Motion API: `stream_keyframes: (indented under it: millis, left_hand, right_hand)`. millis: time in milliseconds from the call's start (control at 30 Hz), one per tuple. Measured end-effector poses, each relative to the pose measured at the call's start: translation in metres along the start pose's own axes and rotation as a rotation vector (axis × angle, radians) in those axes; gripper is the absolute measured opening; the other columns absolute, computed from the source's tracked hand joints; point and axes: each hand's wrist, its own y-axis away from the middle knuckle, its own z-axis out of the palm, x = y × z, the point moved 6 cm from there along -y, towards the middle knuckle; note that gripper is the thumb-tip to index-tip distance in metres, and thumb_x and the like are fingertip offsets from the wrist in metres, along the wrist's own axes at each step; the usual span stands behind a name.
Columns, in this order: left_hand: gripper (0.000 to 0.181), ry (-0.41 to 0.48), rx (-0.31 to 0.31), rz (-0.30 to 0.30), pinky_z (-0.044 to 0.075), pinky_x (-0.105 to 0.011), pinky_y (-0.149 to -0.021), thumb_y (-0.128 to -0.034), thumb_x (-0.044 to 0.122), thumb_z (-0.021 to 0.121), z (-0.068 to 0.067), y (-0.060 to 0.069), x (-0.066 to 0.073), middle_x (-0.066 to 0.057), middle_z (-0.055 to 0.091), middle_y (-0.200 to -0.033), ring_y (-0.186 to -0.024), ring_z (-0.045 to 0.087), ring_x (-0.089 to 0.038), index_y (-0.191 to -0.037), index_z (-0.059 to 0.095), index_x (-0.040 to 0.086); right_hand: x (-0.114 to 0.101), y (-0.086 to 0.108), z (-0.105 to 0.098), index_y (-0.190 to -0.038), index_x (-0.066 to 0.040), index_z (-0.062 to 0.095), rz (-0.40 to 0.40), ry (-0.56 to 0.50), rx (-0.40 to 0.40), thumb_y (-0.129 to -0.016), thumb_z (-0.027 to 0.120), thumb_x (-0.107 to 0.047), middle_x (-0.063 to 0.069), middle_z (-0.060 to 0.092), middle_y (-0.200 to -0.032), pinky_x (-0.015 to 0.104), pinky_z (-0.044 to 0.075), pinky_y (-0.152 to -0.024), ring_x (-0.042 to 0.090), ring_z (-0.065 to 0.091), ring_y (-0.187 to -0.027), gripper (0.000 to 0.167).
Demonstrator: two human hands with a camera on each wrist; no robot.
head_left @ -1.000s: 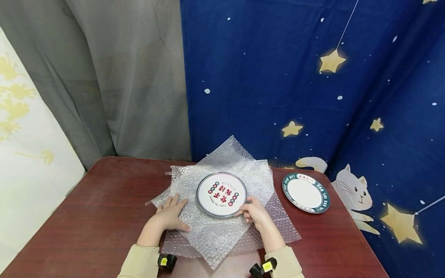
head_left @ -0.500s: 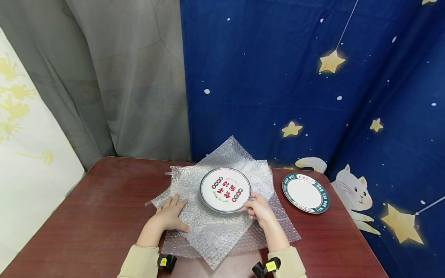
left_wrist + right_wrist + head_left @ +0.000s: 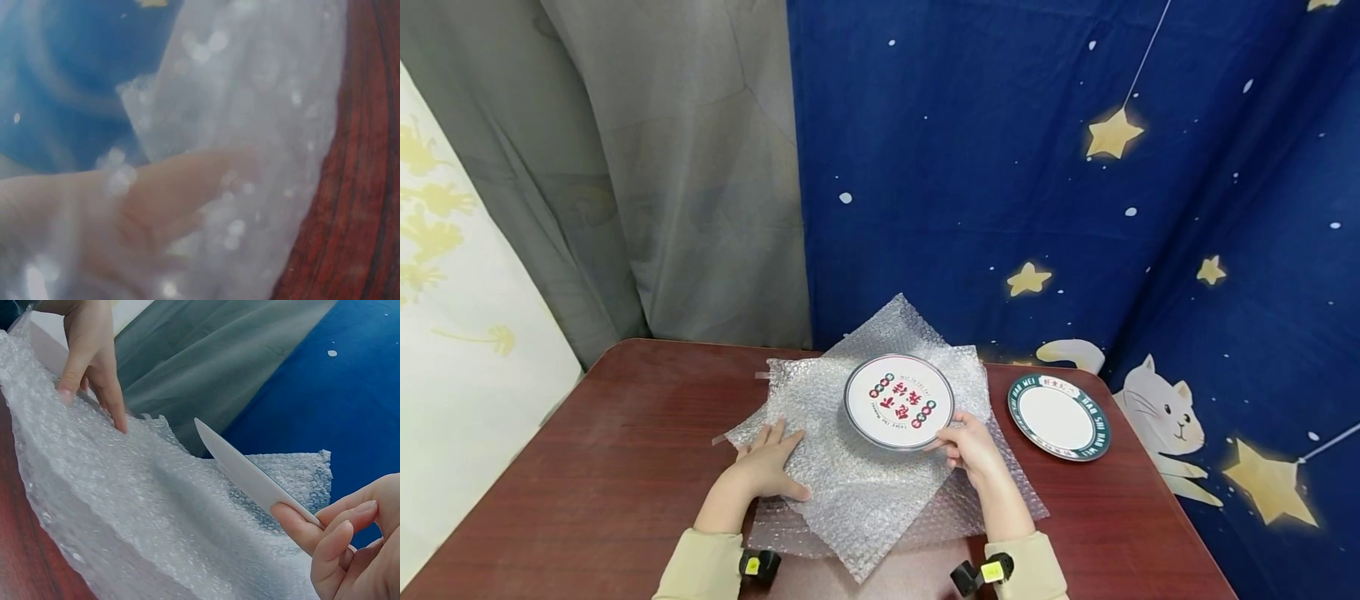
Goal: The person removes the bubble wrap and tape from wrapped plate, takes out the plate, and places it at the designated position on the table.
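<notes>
A round white plate (image 3: pixel 898 402) with red characters and a dark rim is pinched at its near right edge by my right hand (image 3: pixel 973 448). In the right wrist view the plate (image 3: pixel 253 481) appears edge-on, tilted and lifted off the bubble wrap (image 3: pixel 125 506), between thumb and fingers of the right hand (image 3: pixel 359 540). My left hand (image 3: pixel 767 468) rests with spread fingers on the left part of the layered bubble wrap (image 3: pixel 857 517). The left wrist view is blurred, with the left hand (image 3: pixel 156 206) behind a hazy film.
A second plate (image 3: pixel 1058 417), white with a green lettered rim, lies at the right of the brown table (image 3: pixel 625 467). Grey curtain (image 3: pixel 700 167) and blue star-patterned curtain (image 3: pixel 955 167) hang behind the table's far edge.
My right hand has moved the red-lettered plate up and to the right, away from the left hand. The left hand and bubble wrap have stayed in place.
</notes>
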Motion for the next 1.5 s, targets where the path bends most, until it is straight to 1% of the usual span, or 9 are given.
stream_keyframes:
  millis: [233,400,600,900,1133,1333,1500]
  left_hand:
    - [0.099,-0.008,-0.005,-0.001,0.014,-0.071,-0.100,-0.0647,0.039,0.087,0.001,-0.002,-0.001,-0.032,0.015,-0.151,-0.137,0.010,-0.051,-0.145,0.040,0.003]
    - [0.099,-0.003,-0.008,0.000,0.014,-0.072,-0.100,-0.0651,0.039,0.086,0.001,-0.002,-0.002,-0.032,0.014,-0.151,-0.137,0.010,-0.051,-0.145,0.039,0.003]
    - [0.100,-0.004,-0.010,0.002,0.013,-0.072,-0.100,-0.0657,0.040,0.086,0.001,-0.002,-0.002,-0.032,0.013,-0.151,-0.137,0.009,-0.051,-0.146,0.039,0.004]
    - [0.100,-0.004,-0.010,-0.002,0.013,-0.071,-0.100,-0.0658,0.039,0.086,0.000,-0.001,-0.002,-0.032,0.013,-0.152,-0.137,0.009,-0.051,-0.146,0.038,0.003]
    - [0.100,-0.006,-0.010,-0.003,0.013,-0.071,-0.100,-0.0661,0.040,0.086,0.001,-0.002,-0.003,-0.032,0.012,-0.152,-0.137,0.008,-0.051,-0.146,0.038,0.003]
    - [0.100,-0.007,-0.014,-0.010,0.012,-0.071,-0.101,-0.0662,0.039,0.086,0.002,-0.002,-0.003,-0.031,0.012,-0.152,-0.138,0.008,-0.050,-0.146,0.038,0.004]
    - [0.100,-0.009,-0.013,-0.002,0.013,-0.071,-0.100,-0.0657,0.039,0.086,0.001,0.000,-0.001,-0.032,0.013,-0.152,-0.138,0.009,-0.051,-0.146,0.038,0.003]
  right_hand:
    - [-0.003,-0.002,-0.009,-0.115,0.006,0.041,-0.015,-0.004,0.023,-0.088,0.051,0.006,0.015,0.067,-0.069,0.018,0.032,-0.039,0.004,0.028,-0.040,0.029]
    - [-0.006,-0.001,-0.016,-0.117,0.006,0.039,-0.008,-0.030,0.046,-0.089,0.051,0.006,0.016,0.067,-0.070,0.017,0.031,-0.040,0.003,0.028,-0.041,0.031]
    - [-0.011,-0.001,-0.028,-0.119,0.005,0.035,-0.007,-0.060,0.098,-0.089,0.053,0.006,0.010,0.065,-0.067,0.017,0.031,-0.041,0.002,0.029,-0.042,0.036]
    - [-0.013,-0.002,-0.048,-0.110,0.005,0.040,-0.016,-0.074,0.124,-0.091,0.050,0.006,0.011,0.066,-0.069,0.017,0.031,-0.041,0.003,0.032,-0.042,0.022]
    - [-0.018,0.001,-0.061,-0.119,0.006,0.037,-0.013,-0.079,0.165,-0.093,0.050,0.003,0.011,0.068,-0.072,0.017,0.032,-0.043,0.002,0.034,-0.043,0.030]
    - [-0.018,0.002,-0.070,-0.117,0.005,0.040,-0.008,-0.066,0.186,-0.095,0.050,0.000,0.011,0.070,-0.075,0.018,0.032,-0.044,0.002,0.034,-0.043,0.025]
    - [-0.017,0.003,-0.080,-0.121,0.004,0.037,-0.011,-0.087,0.220,-0.095,0.051,0.000,0.007,0.069,-0.072,0.018,0.034,-0.044,0.003,0.036,-0.045,0.030]
